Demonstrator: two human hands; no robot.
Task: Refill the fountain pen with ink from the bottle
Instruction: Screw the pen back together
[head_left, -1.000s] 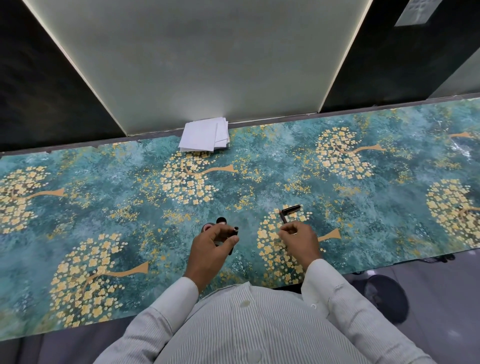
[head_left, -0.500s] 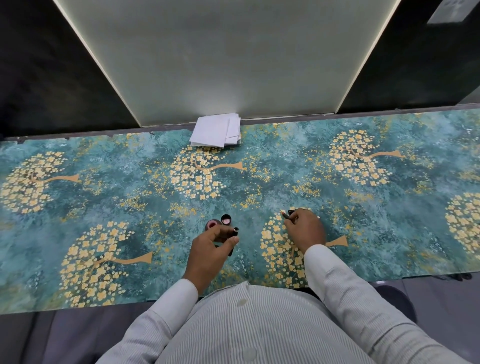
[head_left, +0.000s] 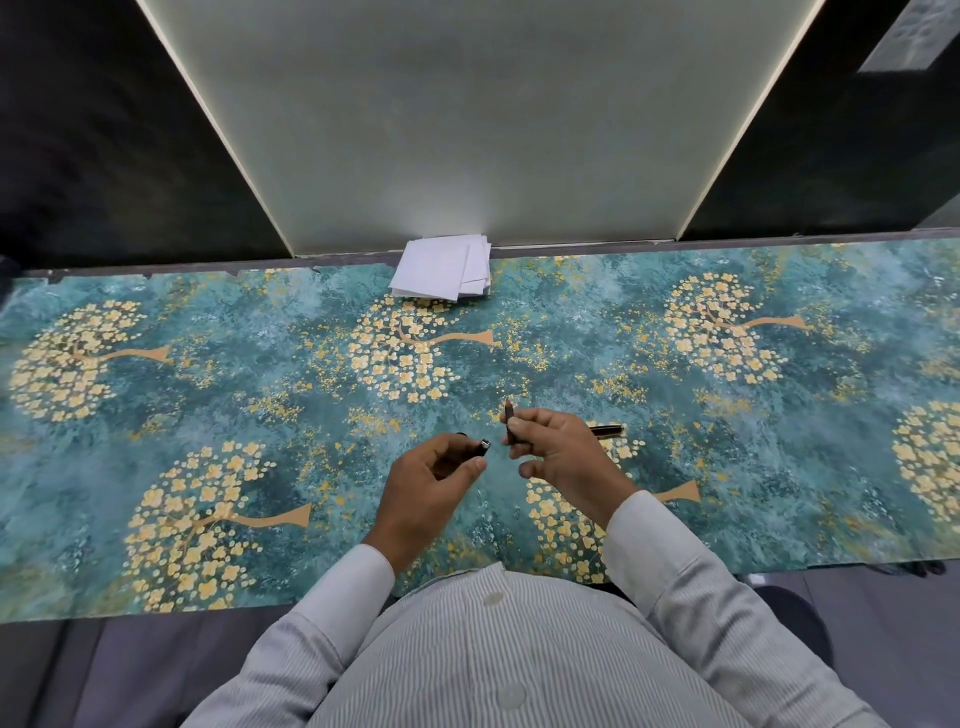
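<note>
Lifted off the cloth (head_left: 260, 395) now: right hand (head_left: 563, 457) pinching the nib section (head_left: 509, 423), left hand (head_left: 434, 478) gripping the barrel (head_left: 480, 447) (bottle hidden), cap (head_left: 607, 431) behind right hand, likely ready for reassembly.

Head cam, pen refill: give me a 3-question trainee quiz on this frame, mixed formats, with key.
1. True or false: the right hand holds a pen part with its tip pointing away from the person.
2. The stack of white paper lies: A) by the far edge of the table B) under the left hand C) on the person's lap.
3. Fill in: the left hand grips a dark pen piece with a ____ end.

Key: 1 true; 2 A; 3 silver.
</note>
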